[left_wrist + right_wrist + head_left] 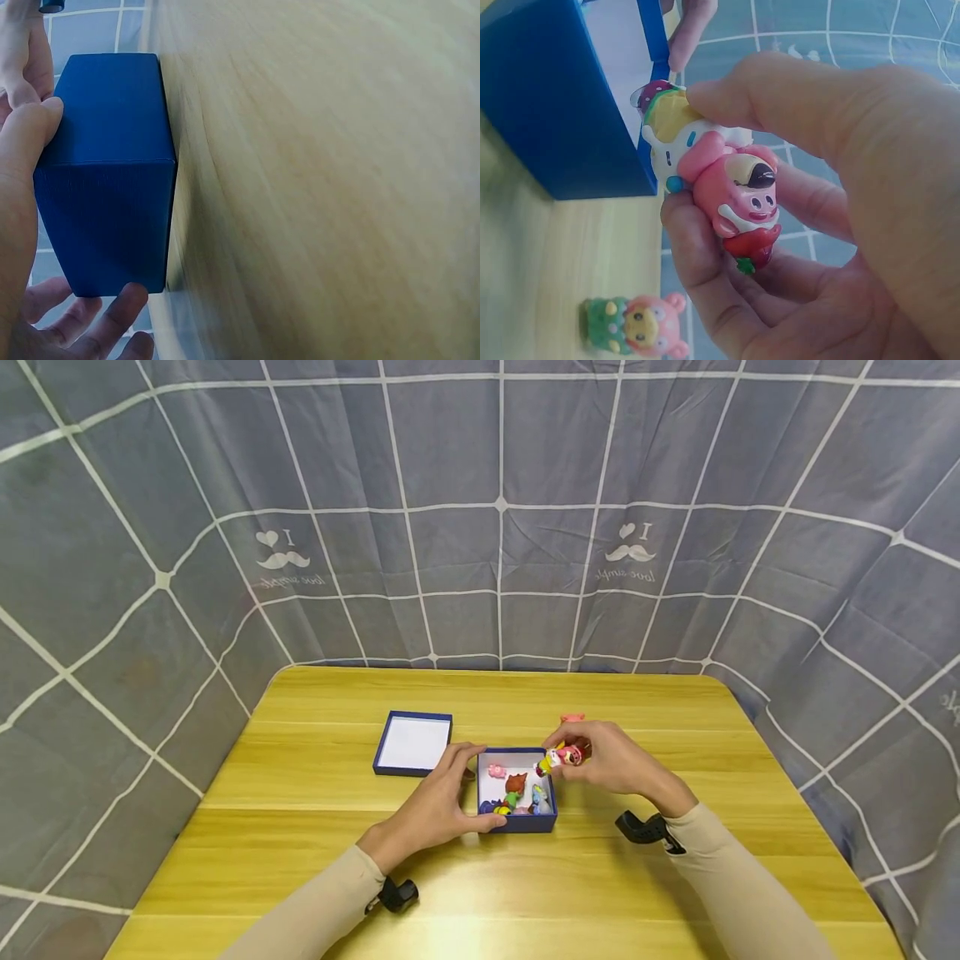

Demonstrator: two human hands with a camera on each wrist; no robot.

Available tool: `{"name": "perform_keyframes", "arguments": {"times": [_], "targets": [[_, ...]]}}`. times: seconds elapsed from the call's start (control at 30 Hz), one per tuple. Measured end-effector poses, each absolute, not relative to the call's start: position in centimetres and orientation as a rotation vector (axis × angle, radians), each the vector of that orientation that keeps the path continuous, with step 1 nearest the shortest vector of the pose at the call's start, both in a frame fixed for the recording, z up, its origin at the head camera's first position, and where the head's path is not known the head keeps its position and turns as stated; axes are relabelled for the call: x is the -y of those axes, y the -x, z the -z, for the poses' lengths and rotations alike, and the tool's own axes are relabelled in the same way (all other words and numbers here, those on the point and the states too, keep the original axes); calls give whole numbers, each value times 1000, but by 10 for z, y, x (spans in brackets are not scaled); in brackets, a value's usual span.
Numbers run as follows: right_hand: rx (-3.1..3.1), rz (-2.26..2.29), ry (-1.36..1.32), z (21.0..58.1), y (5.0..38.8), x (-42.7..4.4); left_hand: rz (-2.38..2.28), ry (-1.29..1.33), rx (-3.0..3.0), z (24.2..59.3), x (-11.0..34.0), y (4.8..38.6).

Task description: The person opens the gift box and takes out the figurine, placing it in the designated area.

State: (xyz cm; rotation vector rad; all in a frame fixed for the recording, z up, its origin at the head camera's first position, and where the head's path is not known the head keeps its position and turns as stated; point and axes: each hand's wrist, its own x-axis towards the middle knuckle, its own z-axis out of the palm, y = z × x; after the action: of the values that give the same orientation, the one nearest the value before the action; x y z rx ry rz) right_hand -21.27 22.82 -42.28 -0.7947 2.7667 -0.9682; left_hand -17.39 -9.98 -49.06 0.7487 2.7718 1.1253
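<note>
- Beige sleeves (750, 885) reach in from the near edge, each with a black wrist device (641, 827) at the cuff.
- The left hand (431, 810) grips the blue box (522, 827), thumb at its near left corner and fingers toward the far one; that spread probably steadies it on the wooden counter (247, 835).
- Inside the box, a reddish-brown figure (516, 784), a blue-and-white figure (540, 797) and others lie near the front, while a small pink figure (497, 771) sits toward the back left.
- The right hand (611, 758) pinches a pink-and-white toy (735, 191) between thumb and fingers above the box's right rim, a hold that seems to suit its lumpy shape; whether it is one piece or two cannot be told.
- Beyond that hand, a pink-and-green figure (639, 326) rests on the counter, outside the box.
- The white-lined lid (414, 742) lies hollow side up, back left, apparently set aside for access.
- Farthest, a grey curtain (450, 552) hangs behind.
</note>
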Motion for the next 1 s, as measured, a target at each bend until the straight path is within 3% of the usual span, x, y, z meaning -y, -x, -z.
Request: {"name": "perform_keyframes", "arguments": {"times": [1.0], "targets": [[-2898,987,658,431,227,-272,-1117,-740,-2765,493,101,173]]}}
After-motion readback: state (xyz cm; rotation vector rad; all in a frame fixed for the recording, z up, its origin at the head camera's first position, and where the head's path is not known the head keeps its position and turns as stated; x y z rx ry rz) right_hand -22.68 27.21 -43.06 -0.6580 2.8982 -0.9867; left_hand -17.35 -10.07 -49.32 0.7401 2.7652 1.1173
